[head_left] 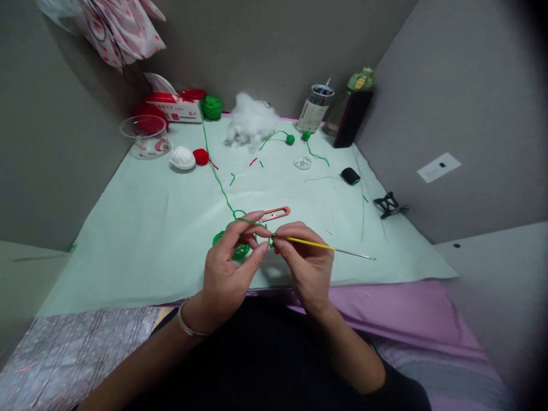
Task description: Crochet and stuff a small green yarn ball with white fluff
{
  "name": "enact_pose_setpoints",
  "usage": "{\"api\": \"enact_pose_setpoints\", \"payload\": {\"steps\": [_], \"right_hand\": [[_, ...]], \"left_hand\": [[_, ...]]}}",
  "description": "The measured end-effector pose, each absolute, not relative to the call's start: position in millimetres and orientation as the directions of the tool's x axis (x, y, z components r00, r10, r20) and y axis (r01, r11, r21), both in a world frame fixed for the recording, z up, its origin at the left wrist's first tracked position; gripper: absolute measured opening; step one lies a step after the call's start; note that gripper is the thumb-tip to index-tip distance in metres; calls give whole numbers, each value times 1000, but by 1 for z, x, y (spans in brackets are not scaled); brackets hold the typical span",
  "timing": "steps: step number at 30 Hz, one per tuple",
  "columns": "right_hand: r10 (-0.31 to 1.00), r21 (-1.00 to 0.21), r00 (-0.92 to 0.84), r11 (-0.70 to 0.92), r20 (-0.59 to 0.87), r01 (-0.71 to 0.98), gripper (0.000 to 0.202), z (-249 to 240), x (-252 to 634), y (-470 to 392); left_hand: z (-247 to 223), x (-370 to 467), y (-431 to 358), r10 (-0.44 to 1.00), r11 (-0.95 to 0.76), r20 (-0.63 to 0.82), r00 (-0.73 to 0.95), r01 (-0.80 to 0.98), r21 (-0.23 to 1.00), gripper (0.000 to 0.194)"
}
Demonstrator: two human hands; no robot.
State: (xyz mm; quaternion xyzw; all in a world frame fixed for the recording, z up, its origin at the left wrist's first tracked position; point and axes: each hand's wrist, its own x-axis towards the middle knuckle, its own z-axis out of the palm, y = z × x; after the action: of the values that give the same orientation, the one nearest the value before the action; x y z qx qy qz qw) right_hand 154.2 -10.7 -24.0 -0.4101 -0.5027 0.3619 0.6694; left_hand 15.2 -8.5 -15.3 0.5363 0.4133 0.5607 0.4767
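My right hand (310, 265) pinches a yellow crochet hook (312, 244), its silver end pointing right. My left hand (231, 268) is closed at the fingertips on a small piece of green yarn work (271, 238), which touches my right fingertips too. Green yarn (220, 185) runs over my left index finger and back across the table. A loose heap of green yarn (218, 237) lies behind my left hand, partly hidden. Just beyond my fingers are orange thread snips (280, 212), their blades partly covered.
White stuffing (252, 119), a green yarn ball (212, 107) and a tissue box (175, 108) stand at the back. A pen cup (314, 111) and bottle (342, 111) are back right. A black clip (389, 205) lies right, a plastic tub (149, 140) left.
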Motion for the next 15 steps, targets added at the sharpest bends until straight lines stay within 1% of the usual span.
{"api": "enact_pose_setpoints", "payload": {"steps": [2,4,9,11,15], "right_hand": [[896,-914,244,399,371,-76,18,-25,154,-11],[895,-916,252,395,367,-69,17,-25,154,-10],[886,-910,266,410,380,-65,17,-28,154,-10],[882,-905,265,420,389,-69,19,-29,154,-10],[874,-896,266,438,407,-71,24,-29,153,-11]], "left_hand": [[-17,15,-8,962,-270,271,33,-30,962,44],[-19,15,-8,958,-282,282,45,-16,959,44],[-20,17,-8,978,-196,201,51,-93,976,37],[-20,18,-7,981,-182,189,46,-126,975,37],[-21,20,-4,989,-145,148,-2,-209,967,37]]}}
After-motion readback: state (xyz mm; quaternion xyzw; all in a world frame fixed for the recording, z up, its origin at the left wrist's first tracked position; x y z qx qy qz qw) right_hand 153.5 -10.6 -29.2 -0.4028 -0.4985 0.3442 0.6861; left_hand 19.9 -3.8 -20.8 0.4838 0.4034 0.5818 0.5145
